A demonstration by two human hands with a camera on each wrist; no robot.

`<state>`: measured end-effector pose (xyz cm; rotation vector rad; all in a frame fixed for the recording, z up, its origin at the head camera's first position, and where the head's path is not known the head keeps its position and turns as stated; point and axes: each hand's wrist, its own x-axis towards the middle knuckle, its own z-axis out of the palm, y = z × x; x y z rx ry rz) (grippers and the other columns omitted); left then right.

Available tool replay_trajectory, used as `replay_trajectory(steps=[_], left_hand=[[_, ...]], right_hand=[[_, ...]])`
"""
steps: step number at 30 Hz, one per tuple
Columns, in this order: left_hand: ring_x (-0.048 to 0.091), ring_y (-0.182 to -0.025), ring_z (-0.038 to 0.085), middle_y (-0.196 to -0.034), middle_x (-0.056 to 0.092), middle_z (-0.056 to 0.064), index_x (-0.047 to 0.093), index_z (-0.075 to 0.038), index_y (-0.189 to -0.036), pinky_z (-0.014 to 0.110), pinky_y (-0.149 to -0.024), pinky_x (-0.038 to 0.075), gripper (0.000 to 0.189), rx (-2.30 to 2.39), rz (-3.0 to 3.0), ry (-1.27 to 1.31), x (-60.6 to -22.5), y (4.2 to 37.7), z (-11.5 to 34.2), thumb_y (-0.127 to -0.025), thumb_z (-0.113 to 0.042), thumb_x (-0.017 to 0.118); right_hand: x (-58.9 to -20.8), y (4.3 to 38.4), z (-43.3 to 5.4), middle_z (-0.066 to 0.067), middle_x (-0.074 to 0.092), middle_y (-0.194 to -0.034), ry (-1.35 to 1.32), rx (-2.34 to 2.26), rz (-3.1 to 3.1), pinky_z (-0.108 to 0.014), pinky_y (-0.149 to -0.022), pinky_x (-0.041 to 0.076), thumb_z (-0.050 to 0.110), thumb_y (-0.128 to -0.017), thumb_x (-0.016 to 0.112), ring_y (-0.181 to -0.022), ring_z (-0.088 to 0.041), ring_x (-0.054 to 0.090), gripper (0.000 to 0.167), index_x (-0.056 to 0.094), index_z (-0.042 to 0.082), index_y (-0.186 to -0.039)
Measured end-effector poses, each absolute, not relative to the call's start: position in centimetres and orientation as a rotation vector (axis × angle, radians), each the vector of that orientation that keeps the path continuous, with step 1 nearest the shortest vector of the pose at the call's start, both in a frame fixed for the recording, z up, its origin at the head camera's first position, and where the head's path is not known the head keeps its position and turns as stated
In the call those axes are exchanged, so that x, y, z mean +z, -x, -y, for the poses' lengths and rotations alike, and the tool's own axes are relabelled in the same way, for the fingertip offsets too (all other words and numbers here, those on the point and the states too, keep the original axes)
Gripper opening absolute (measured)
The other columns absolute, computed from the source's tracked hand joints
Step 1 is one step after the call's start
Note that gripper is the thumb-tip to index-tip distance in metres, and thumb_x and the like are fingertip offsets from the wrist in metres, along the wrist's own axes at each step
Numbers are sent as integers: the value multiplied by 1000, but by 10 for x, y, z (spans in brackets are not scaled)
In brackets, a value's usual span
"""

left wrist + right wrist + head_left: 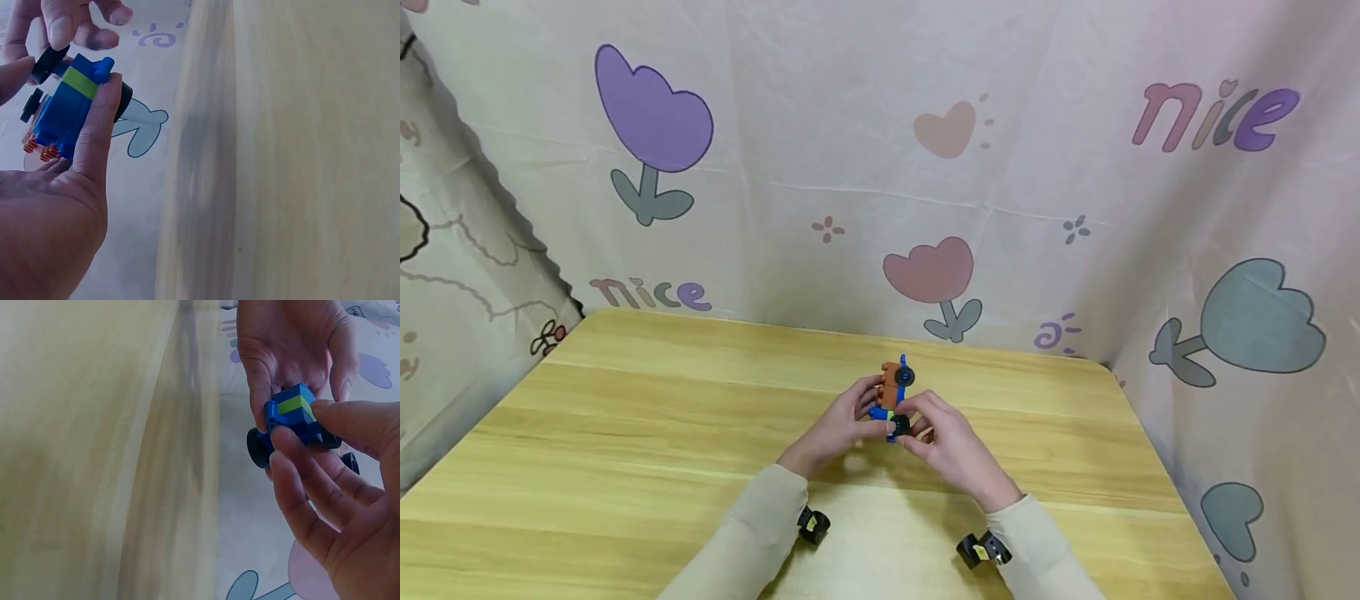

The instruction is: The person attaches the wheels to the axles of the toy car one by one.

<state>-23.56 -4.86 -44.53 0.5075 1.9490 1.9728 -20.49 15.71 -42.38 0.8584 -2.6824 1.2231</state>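
Observation:
A small brick-built toy car (pixel 891 392) in blue and orange is held up above the table in front of me. My left hand (pixel 838 427) grips its body from the left, thumb along one side. Across the blue end runs a lime-green strip (pixel 79 82). On the other side, my right hand (pixel 953 442) pinches a black wheel (pixel 49 65) at that blue end between thumb and fingertips. Another black wheel (pixel 905 377) shows at the far end, beside the orange bricks (pixel 889 390). In the right wrist view a further wheel (pixel 259 449) sits on the opposite side.
Beneath the hands lies a light wooden table (pixel 625 433). Its far edge meets a pale curtain (pixel 820 108) printed with flowers, and more cloth hangs at both sides. A black wrist device (pixel 813 526) is on the left wrist, another (pixel 983 550) on the right.

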Motion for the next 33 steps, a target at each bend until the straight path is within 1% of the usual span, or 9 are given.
replay_trajectory(steps=[4, 7, 11, 16, 21, 25, 27, 29, 33], left_hand=[[36, -137, 34, -145, 43, 18, 25, -4, -152, 47, -110, 30, 79, 1965, -1967, -508, -447, 237, 48, -89, -10, 72], [36, -138, 35, -145, 43, 18, 25, -3, -152, 47, -110, 30, 79, 1966, -1962, -502, -447, 236, 49, -89, -9, 71], [35, -138, 35, -145, 43, 18, 25, -4, -152, 48, -111, 29, 80, 1970, -1970, -491, -445, 236, 50, -88, -10, 72], [34, -138, 36, -146, 42, 18, 25, -3, -152, 48, -111, 29, 81, 1977, -1970, -482, -442, 235, 50, -87, -10, 73], [35, -138, 36, -146, 42, 19, 26, -3, -152, 47, -111, 29, 81, 2006, -1971, -497, -441, 234, 49, -87, -8, 73], [33, -139, 36, -148, 41, 20, 24, -2, -153, 46, -111, 28, 82, 2015, -1950, -542, -440, 233, 49, -87, -9, 73], [33, -139, 37, -149, 39, 21, 23, -1, -153, 47, -111, 28, 82, 2026, -1932, -564, -439, 232, 49, -88, -9, 73], [32, -140, 36, -150, 38, 21, 22, -1, -153, 47, -112, 27, 83, 2034, -1919, -580, -439, 232, 49, -88, -9, 72], [31, -140, 36, -151, 35, 21, 20, -1, -154, 46, -112, 28, 82, 2043, -1904, -598, -437, 231, 50, -89, -8, 71]], right_hand=[[-423, 204, -158, 7, 56, -107, -909, 1190, 2682, -28, -71, 55, 4, -86, 75, -84, -11, 62, 36, 62, 11, -118], [-423, 204, -160, 7, 56, -107, -930, 1207, 2675, -28, -72, 55, 7, -88, 74, -85, -12, 62, 35, 62, 12, -120], [-424, 204, -162, 10, 59, -107, -884, 1313, 2663, -32, -74, 55, 11, -94, 67, -87, -16, 63, 27, 63, 16, -121], [-424, 204, -163, 4, 63, -101, -779, 1467, 2693, -35, -74, 54, 14, -98, 61, -87, -23, 65, 17, 58, 15, -115], [-425, 206, -164, 2, 62, -100, -699, 1513, 2738, -33, -75, 53, 22, -99, 60, -91, -17, 61, 15, 59, 14, -112], [-424, 206, -164, 1, 61, -99, -703, 1540, 2743, -33, -73, 52, 21, -100, 59, -90, -18, 59, 16, 64, 12, -112], [-424, 205, -163, -3, 61, -98, -717, 1615, 2724, -35, -74, 52, 18, -101, 58, -89, -22, 60, 16, 64, 9, -113], [-423, 204, -162, -9, 62, -96, -727, 1719, 2692, -41, -75, 52, 16, -101, 57, -88, -28, 62, 17, 62, 6, -114], [-420, 204, -160, -13, 64, -94, -730, 1867, 2645, -50, -77, 52, 15, -102, 55, -88, -35, 64, 19, 59, 2, -115]])
